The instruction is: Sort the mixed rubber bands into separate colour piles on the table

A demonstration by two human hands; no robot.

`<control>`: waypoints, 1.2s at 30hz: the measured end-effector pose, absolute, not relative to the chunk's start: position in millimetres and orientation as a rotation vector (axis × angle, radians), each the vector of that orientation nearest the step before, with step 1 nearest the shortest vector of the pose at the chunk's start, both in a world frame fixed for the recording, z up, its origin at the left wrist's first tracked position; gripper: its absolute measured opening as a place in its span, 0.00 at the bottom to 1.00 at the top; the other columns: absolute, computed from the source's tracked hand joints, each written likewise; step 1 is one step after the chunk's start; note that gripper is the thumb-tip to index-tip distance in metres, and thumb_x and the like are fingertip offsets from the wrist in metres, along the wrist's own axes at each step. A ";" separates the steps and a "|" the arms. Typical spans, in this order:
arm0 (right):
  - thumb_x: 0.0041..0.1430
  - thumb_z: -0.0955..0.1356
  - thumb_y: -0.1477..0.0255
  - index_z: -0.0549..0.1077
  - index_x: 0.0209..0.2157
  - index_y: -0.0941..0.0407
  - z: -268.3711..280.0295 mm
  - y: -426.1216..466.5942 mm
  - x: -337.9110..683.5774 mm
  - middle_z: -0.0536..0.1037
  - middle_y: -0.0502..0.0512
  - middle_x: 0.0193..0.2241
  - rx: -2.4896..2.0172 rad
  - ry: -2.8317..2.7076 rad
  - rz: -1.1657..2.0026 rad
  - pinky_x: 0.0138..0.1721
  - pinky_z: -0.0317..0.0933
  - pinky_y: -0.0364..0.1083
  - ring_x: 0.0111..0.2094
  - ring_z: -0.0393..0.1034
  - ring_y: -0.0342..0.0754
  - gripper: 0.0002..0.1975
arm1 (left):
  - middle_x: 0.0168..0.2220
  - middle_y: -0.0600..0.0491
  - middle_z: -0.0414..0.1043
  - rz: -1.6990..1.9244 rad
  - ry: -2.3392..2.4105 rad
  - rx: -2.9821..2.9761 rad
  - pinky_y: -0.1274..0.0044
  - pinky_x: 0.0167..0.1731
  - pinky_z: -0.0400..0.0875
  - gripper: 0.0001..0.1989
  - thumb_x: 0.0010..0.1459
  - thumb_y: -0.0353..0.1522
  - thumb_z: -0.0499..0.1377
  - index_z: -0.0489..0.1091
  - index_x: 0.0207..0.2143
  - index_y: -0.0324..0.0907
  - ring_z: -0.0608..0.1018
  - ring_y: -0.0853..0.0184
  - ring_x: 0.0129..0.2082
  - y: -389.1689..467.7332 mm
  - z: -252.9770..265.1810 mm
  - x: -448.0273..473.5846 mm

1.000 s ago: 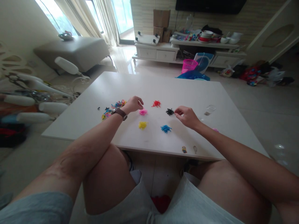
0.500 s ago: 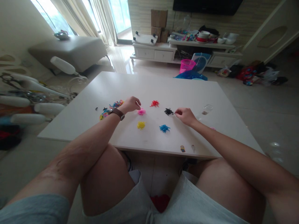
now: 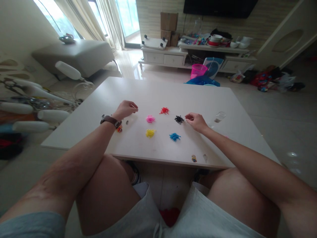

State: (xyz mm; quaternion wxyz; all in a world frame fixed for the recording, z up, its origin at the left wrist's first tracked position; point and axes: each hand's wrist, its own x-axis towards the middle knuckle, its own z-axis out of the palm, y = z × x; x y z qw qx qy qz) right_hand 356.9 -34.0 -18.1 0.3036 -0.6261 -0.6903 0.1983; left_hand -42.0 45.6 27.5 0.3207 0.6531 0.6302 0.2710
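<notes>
My left hand point(image 3: 126, 108), with a brown-strapped watch point(image 3: 110, 121) at the wrist, hovers over the table's left half. Its fingers are slightly bent and apart, with nothing visible between them. Beneath the wrist, a mixed heap of coloured bands point(image 3: 119, 129) is mostly hidden; one dark band point(image 3: 127, 122) lies beside it. My right hand point(image 3: 195, 121) is just right of a pile of black bands point(image 3: 179, 119), fingers loosely curled with a gap between them. Separate piles of pink bands point(image 3: 150, 119), red bands point(image 3: 164, 110), yellow bands point(image 3: 150, 133) and blue bands point(image 3: 174, 137) lie between the hands.
The white table point(image 3: 153, 148) ends just above my knees. A clear plastic container point(image 3: 220, 116) lies right of my right hand. A small cartoon figure sticker point(image 3: 193, 158) sits near the front edge. Beyond the table stand a pink basket point(image 3: 198, 70) and a low cabinet point(image 3: 158, 58).
My left hand has moved left from the pink pile to above the mixed heap, covering most of it. The right hand stays by the black pile; the dark band at its fingertips no longer shows.
</notes>
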 end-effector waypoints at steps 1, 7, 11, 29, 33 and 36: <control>0.56 0.68 0.78 0.80 0.37 0.58 -17.6 -34.4 357.8 0.83 0.56 0.35 -1.662 -1.870 0.505 0.43 0.70 0.46 0.36 0.78 0.48 0.09 | 0.24 0.50 0.77 0.750 1.677 1.688 0.78 0.24 0.66 0.12 0.39 0.34 0.69 0.79 0.29 0.39 0.75 0.68 0.24 45.2 26.8 -49.6; 0.55 0.67 0.78 0.81 0.36 0.57 -17.9 -39.8 361.1 0.81 0.56 0.36 -1.598 -2.279 0.505 0.41 0.67 0.44 0.36 0.75 0.48 0.10 | 0.23 0.51 0.75 0.915 1.767 1.504 0.80 0.22 0.65 0.11 0.38 0.34 0.68 0.78 0.28 0.38 0.75 0.67 0.24 38.6 18.2 -91.8; 0.56 0.67 0.77 0.81 0.36 0.57 -22.2 -41.0 359.2 0.78 0.58 0.38 -1.544 -2.392 0.508 0.43 0.66 0.44 0.37 0.73 0.48 0.10 | 0.22 0.50 0.74 0.987 1.820 1.354 0.79 0.22 0.66 0.10 0.37 0.32 0.68 0.76 0.26 0.38 0.76 0.65 0.25 33.9 15.7 -115.4; 0.57 0.66 0.74 0.78 0.35 0.57 -21.2 -41.4 359.0 0.74 0.57 0.36 -1.605 -2.479 0.399 0.41 0.63 0.45 0.36 0.70 0.49 0.08 | 0.21 0.52 0.74 0.832 1.844 1.436 0.78 0.22 0.63 0.13 0.32 0.34 0.69 0.78 0.25 0.39 0.72 0.68 0.23 31.8 -1.3 -124.2; 0.58 0.66 0.74 0.78 0.36 0.57 -19.8 -42.2 357.2 0.75 0.57 0.37 -1.617 -2.494 0.395 0.43 0.63 0.45 0.38 0.71 0.49 0.08 | 0.23 0.51 0.76 0.658 1.804 1.484 0.78 0.24 0.65 0.14 0.28 0.35 0.70 0.78 0.24 0.40 0.74 0.65 0.26 36.3 -7.4 -126.5; 0.58 0.67 0.74 0.78 0.36 0.56 -19.0 -42.3 356.6 0.76 0.57 0.38 -1.612 -2.511 0.388 0.44 0.62 0.45 0.40 0.71 0.50 0.08 | 0.24 0.50 0.77 0.556 1.841 1.526 0.78 0.24 0.65 0.14 0.27 0.34 0.70 0.78 0.23 0.41 0.76 0.63 0.28 40.2 -10.8 -127.0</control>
